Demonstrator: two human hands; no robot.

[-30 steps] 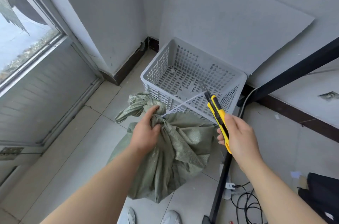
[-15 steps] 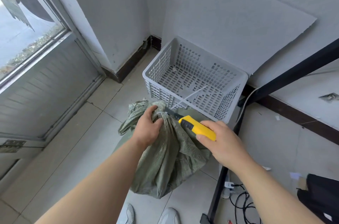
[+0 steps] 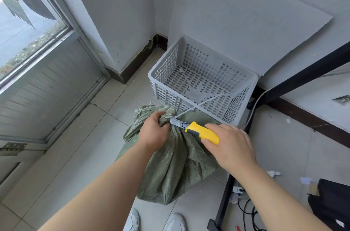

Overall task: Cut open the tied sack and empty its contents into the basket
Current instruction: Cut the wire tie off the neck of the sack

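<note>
A green woven sack (image 3: 176, 166) stands on the tiled floor in front of my feet, its neck bunched and bound by a white zip tie (image 3: 197, 106) whose long tail points toward the basket. My left hand (image 3: 154, 132) grips the gathered neck just below the tie. My right hand (image 3: 232, 147) holds a yellow utility knife (image 3: 200, 132) with its blade tip at the tie, right beside my left fingers. The grey perforated plastic basket (image 3: 244, 77) sits just behind the sack against the wall, with nothing in it but small scraps.
A black metal frame leg (image 3: 225, 202) and slanted bar (image 3: 306, 77) stand to the right. Cables and a power strip (image 3: 238, 193) lie by the leg. A dark bag (image 3: 329, 204) rests at far right. A door with a window (image 3: 37, 71) is on the left.
My right hand swung the knife down from upright over the basket to level, and the blade tip now sits at the zip tie. My left hand kept its grip on the neck.
</note>
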